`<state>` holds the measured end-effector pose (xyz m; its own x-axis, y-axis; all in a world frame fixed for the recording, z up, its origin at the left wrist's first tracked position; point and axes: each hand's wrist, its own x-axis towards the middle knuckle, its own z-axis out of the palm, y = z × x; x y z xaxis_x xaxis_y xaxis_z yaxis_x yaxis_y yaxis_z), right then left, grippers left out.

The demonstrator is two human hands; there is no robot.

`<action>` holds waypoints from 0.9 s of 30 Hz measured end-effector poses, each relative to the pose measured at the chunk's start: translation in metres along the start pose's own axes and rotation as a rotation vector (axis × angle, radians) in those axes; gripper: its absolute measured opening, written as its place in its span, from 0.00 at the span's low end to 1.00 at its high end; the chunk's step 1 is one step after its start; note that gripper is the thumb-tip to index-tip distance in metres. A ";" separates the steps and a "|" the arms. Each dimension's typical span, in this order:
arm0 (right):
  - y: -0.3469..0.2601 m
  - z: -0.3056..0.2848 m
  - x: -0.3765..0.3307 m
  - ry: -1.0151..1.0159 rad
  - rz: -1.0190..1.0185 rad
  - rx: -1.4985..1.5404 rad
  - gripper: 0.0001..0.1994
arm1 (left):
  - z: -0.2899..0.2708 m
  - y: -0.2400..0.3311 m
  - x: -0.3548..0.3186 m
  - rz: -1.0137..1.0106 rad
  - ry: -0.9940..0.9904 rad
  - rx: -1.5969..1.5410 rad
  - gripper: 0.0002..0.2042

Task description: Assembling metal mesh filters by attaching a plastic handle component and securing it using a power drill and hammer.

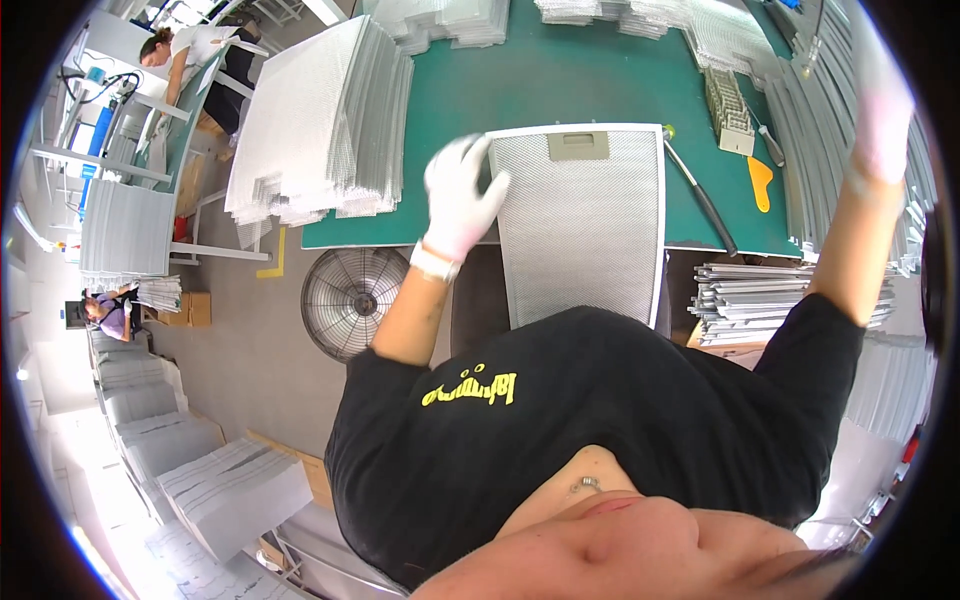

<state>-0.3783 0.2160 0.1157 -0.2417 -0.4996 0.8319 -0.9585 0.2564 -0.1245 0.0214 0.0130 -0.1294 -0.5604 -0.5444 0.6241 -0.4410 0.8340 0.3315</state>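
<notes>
A framed metal mesh filter panel (580, 220) lies in front of me, its upper part on the green table and its lower end reaching over the edge toward my body. A grey-beige latch plate (579, 146) sits in its far end. My left hand (463, 197), in a white glove, is at the panel's far left corner with fingers apart, thumb against the frame's left edge. My right hand (884, 110), also gloved, is stretched far right above long metal frame strips (815, 130). Motion smears its fingers, so any hold is hidden.
Right of the panel lie a black-handled hammer (708, 205), an orange scraper (760, 184), a screwdriver (772, 147) and a box of small beige parts (730, 115). Mesh sheets (310, 110) stack at left on the green table (465, 90). A floor fan (352, 300) stands below.
</notes>
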 end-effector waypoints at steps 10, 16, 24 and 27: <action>0.004 0.073 -0.266 -0.829 0.342 -0.141 0.32 | -0.002 0.064 -0.189 -1.382 -0.642 -1.500 0.21; 0.017 0.112 -0.224 -0.654 0.485 0.361 0.25 | -0.001 0.055 -0.134 -0.989 -0.533 -1.011 0.20; -0.130 0.169 -0.193 -0.874 0.159 0.242 0.28 | 0.000 0.057 -0.144 -1.110 -0.508 -1.353 0.21; -0.141 0.164 -0.193 -0.998 0.101 0.097 0.28 | -0.005 0.056 -0.154 -1.182 -0.554 -1.356 0.20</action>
<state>-0.2213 0.1407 -0.1161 -0.2958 -0.9552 -0.0123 -0.9239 0.2894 -0.2502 0.0862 0.1437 -0.2036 -0.6777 -0.5475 -0.4909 -0.0939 -0.5977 0.7962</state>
